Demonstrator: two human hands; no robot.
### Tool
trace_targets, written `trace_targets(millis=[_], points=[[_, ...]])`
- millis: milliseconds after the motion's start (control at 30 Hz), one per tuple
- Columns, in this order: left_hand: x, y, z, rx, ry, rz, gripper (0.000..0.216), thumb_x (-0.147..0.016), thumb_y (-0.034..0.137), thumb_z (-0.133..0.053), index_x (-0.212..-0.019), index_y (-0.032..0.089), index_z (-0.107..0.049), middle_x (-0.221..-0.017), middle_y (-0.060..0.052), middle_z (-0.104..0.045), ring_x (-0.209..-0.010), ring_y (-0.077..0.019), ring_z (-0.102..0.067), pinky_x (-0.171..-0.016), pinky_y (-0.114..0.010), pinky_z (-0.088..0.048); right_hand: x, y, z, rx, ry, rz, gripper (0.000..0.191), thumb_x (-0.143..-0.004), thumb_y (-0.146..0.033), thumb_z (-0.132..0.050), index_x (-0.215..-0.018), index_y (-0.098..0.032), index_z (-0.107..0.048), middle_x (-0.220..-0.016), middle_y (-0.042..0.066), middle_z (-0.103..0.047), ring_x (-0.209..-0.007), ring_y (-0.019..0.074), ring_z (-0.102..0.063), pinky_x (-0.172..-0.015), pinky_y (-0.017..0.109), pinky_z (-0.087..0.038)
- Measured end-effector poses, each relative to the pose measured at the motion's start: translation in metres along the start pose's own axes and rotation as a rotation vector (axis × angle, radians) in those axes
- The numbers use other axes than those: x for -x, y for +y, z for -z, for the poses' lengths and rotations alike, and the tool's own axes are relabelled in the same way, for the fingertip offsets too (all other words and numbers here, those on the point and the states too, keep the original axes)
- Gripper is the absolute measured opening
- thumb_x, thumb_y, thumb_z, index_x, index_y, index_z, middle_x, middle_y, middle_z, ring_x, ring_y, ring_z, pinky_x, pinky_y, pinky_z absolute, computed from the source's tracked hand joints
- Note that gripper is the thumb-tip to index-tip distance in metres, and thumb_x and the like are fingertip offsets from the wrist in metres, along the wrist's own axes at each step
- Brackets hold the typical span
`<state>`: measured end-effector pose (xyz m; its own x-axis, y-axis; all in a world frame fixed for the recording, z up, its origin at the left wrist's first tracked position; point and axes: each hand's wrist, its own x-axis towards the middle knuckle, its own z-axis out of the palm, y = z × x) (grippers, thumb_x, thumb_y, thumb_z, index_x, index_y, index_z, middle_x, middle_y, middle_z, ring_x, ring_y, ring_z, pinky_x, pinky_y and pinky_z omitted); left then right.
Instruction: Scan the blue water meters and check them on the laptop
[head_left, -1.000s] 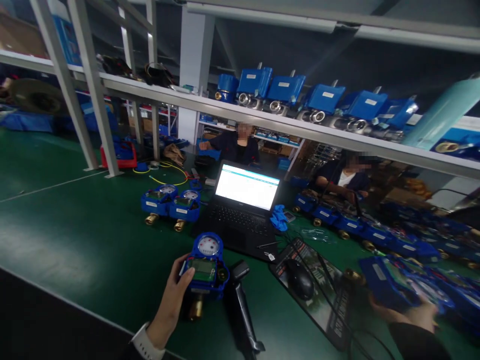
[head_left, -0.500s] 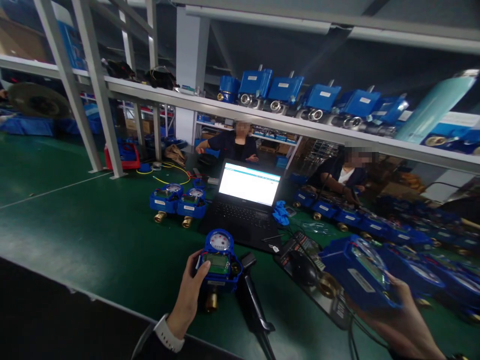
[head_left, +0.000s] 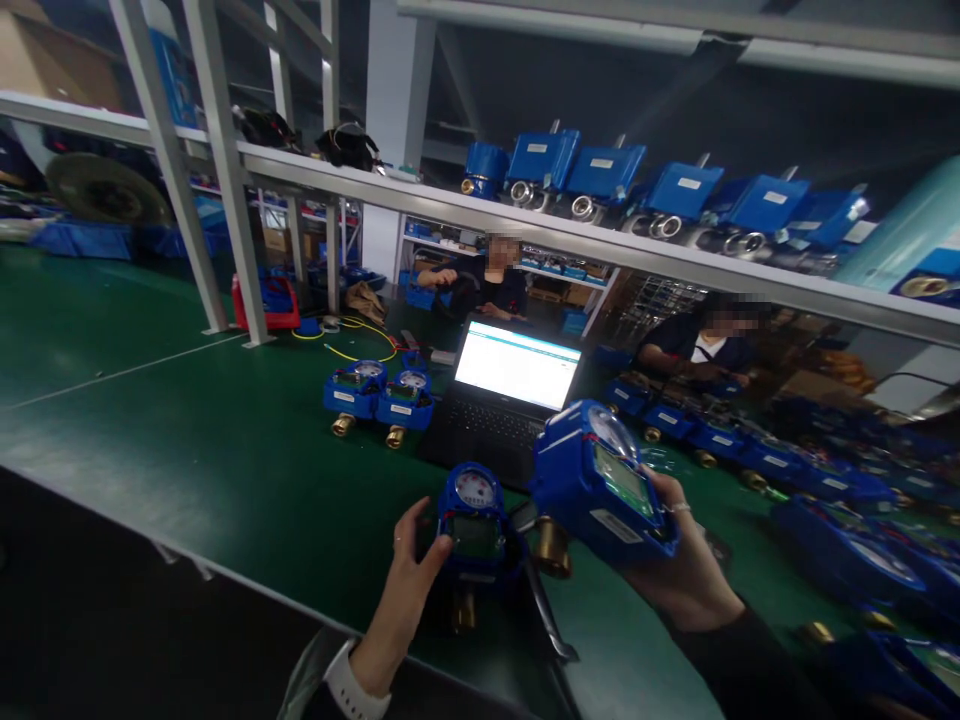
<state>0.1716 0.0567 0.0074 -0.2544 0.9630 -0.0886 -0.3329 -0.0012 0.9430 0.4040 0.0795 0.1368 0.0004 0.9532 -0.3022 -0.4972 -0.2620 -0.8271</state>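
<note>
My left hand (head_left: 409, 575) grips a blue water meter (head_left: 474, 520) with a round dial and a small screen, standing on the green table near its front edge. My right hand (head_left: 686, 570) holds a second blue water meter (head_left: 600, 485) in the air, tilted, its brass fitting (head_left: 553, 547) pointing toward the first one. The two meters are close together, just in front of the open laptop (head_left: 510, 385). A black handheld tool (head_left: 544, 615) lies on the table beneath them.
Two more blue meters (head_left: 379, 395) stand left of the laptop. A long row of meters (head_left: 750, 455) runs along the right. Blue valve units (head_left: 660, 195) line the shelf above. Two people sit behind the bench. A red tray (head_left: 274, 300) sits by the metal posts.
My right hand has carried its meter from the far right up and leftward, to beside the meter in my left hand. The view has shifted a little to the left.
</note>
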Motion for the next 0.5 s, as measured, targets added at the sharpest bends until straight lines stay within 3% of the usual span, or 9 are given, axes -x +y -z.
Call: trace_targets(millis=[67, 133, 233, 300, 400, 500], points=[[-0.006, 0.018, 0.011, -0.017, 0.023, -0.1, 0.075, -0.069, 0.066, -0.065, -0.123, 0.017, -0.053, -0.138, -0.015, -0.044, -0.132, -0.0319, -0.037, -0.111, -0.043, -0.028, -0.007, 0.006, -0.024, 0.022, -0.115, -0.003, 0.031, -0.068, -0.047, -0.073, -0.084, -0.021, -0.067, -0.069, -0.001, -0.07, -0.071, 0.0186, -0.067, -0.078, 0.033, -0.055], [-0.012, 0.043, 0.019, 0.05, -0.043, -0.132, 0.073, -0.074, 0.069, -0.058, -0.122, 0.014, -0.054, -0.126, -0.016, -0.055, -0.121, -0.0313, -0.049, -0.106, -0.046, -0.034, -0.014, 0.013, -0.049, 0.052, -0.241, -0.033, 0.034, -0.069, -0.048, -0.071, -0.087, -0.019, -0.068, -0.076, 0.001, -0.072, -0.083, 0.0215, -0.068, -0.085, 0.036, -0.053], [-0.019, 0.083, 0.024, 0.226, -0.215, -0.031, 0.073, -0.074, 0.068, -0.061, -0.122, 0.013, -0.053, -0.107, -0.015, -0.065, -0.098, -0.03, -0.062, -0.088, -0.045, -0.049, -0.023, 0.027, -0.086, 0.102, -0.447, -0.121, 0.039, -0.074, -0.05, -0.066, -0.092, -0.015, -0.067, -0.083, 0.004, -0.072, -0.087, 0.0215, -0.067, -0.085, 0.035, -0.051], [-0.021, 0.104, 0.027, 0.274, -0.236, 0.03, 0.07, -0.073, 0.063, -0.066, -0.123, 0.015, -0.055, -0.106, -0.012, -0.067, -0.099, -0.028, -0.062, -0.084, -0.039, -0.051, -0.03, 0.041, -0.107, 0.158, -0.515, -0.187, 0.039, -0.077, -0.05, -0.063, -0.092, -0.014, -0.065, -0.08, 0.004, -0.07, -0.077, 0.0177, -0.066, -0.076, 0.03, -0.052], [-0.022, 0.119, 0.038, 0.266, -0.053, 0.116, 0.053, -0.069, 0.045, -0.075, -0.113, 0.019, -0.061, -0.101, -0.006, -0.069, -0.1, -0.0257, -0.063, -0.082, -0.034, -0.054, -0.042, 0.062, -0.129, 0.287, -0.479, -0.251, 0.035, -0.079, -0.049, -0.065, -0.087, -0.015, -0.063, -0.066, -0.001, -0.063, -0.057, 0.0105, -0.057, -0.056, 0.022, -0.045], [-0.025, 0.119, 0.058, 0.264, 0.188, 0.15, 0.027, -0.071, 0.03, -0.067, -0.094, 0.017, -0.063, -0.085, -0.003, -0.069, -0.089, -0.0238, -0.067, -0.077, -0.034, -0.056, -0.049, 0.072, -0.141, 0.358, -0.501, -0.315, 0.036, -0.078, -0.05, -0.068, -0.082, -0.015, -0.06, -0.062, -0.004, -0.057, -0.053, 0.0086, -0.052, -0.053, 0.022, -0.043]])
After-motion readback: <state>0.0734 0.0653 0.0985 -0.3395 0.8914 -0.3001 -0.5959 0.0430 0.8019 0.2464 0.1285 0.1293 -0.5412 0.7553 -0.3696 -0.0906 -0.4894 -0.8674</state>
